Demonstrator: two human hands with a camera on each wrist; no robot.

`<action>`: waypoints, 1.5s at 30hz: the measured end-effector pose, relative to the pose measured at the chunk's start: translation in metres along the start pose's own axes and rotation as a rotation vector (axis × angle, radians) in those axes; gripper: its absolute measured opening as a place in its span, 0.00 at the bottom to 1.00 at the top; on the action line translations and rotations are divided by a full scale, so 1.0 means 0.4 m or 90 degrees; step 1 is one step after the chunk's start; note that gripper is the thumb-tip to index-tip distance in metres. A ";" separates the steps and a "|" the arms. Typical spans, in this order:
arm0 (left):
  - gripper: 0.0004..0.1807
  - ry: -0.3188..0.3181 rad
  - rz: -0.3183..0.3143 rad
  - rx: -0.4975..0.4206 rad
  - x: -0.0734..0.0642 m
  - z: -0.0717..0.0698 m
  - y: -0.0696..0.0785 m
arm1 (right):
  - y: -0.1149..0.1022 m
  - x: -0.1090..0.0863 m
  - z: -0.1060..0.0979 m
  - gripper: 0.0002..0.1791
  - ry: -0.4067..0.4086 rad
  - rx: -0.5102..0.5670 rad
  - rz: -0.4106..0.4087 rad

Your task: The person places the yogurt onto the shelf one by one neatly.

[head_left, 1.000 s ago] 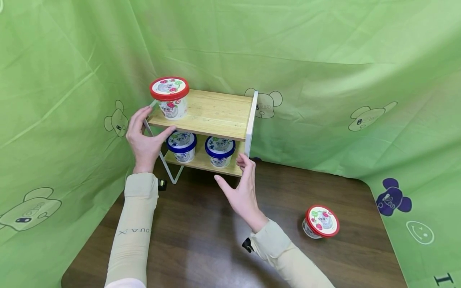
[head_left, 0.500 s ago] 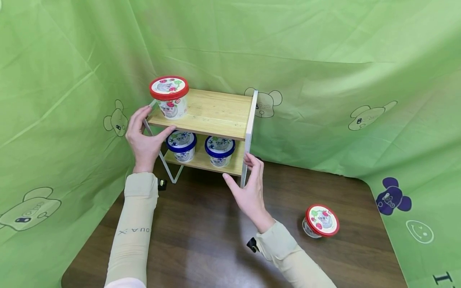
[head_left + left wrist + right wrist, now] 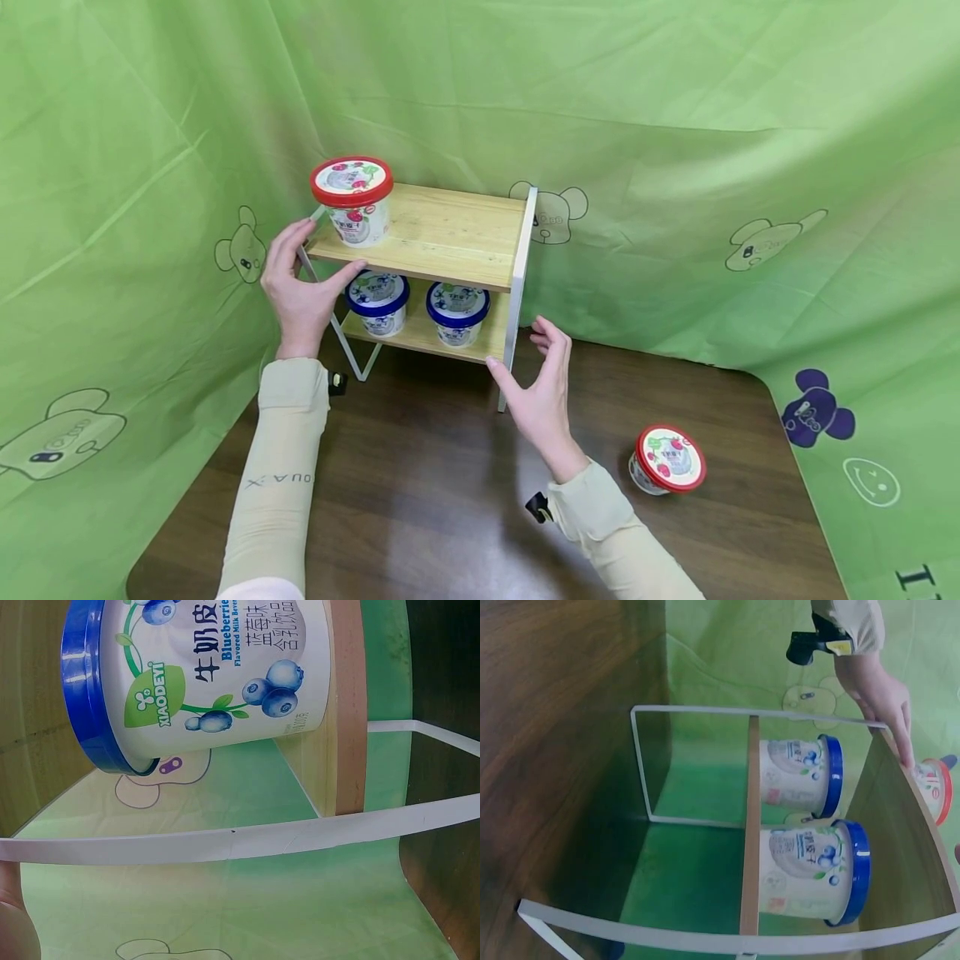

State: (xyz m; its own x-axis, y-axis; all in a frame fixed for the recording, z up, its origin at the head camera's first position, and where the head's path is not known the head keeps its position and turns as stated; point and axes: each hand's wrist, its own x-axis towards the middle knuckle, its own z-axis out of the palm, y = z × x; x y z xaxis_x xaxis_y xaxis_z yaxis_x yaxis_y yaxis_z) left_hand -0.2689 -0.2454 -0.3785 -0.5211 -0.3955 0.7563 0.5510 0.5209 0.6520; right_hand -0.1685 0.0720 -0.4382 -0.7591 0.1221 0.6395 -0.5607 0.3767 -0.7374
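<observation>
A two-tier wooden shelf rack (image 3: 450, 236) with white metal side frames stands towards the back. My left hand (image 3: 300, 296) holds its front left corner, the thumb at the top board's front edge and the fingers at the side frame. On the top board sits a red-lidded tub (image 3: 358, 217). Two blue-lidded tubs stand on the lower board, a left one (image 3: 378, 302) and a right one (image 3: 459, 312); blueberries show on their labels in the right wrist view. My right hand (image 3: 542, 408) holds nothing, fingers parted, just right of the rack's front right leg (image 3: 512, 354).
Another red-lidded tub (image 3: 667, 460) stands on the dark wooden table (image 3: 420, 500) at the right. Green cloth (image 3: 675, 167) printed with cartoon bears hangs behind and along both sides. The rack's left side is close to the cloth.
My right hand has shifted rightward, from in front of the lower board to beyond the rack's right leg. The left hand, rack and tubs stay in place.
</observation>
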 end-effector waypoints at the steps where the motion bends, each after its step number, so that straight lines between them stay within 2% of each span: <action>1: 0.43 0.000 -0.001 0.001 0.000 0.000 0.000 | 0.002 0.001 -0.003 0.43 0.000 -0.001 -0.001; 12: 0.41 -0.001 -0.008 0.005 -0.003 -0.001 0.024 | 0.025 -0.002 -0.037 0.41 -0.009 -0.025 0.003; 22: 0.42 -0.012 -0.010 -0.014 -0.005 -0.007 0.011 | 0.052 -0.012 -0.067 0.39 -0.010 -0.055 0.032; 36: 0.42 -0.001 -0.013 -0.007 -0.005 0.001 -0.005 | 0.078 -0.025 -0.110 0.38 -0.020 -0.078 0.089; 45: 0.43 -0.005 -0.011 -0.013 -0.005 -0.001 0.004 | 0.092 -0.038 -0.140 0.42 -0.032 -0.103 0.147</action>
State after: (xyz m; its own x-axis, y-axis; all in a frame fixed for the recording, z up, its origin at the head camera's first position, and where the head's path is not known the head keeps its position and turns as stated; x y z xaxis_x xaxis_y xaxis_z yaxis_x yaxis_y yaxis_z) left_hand -0.2666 -0.2441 -0.3789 -0.5363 -0.3979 0.7444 0.5544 0.4989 0.6661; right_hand -0.1590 0.1354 -0.4627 -0.8784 0.1779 0.4436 -0.3133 0.4866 -0.8155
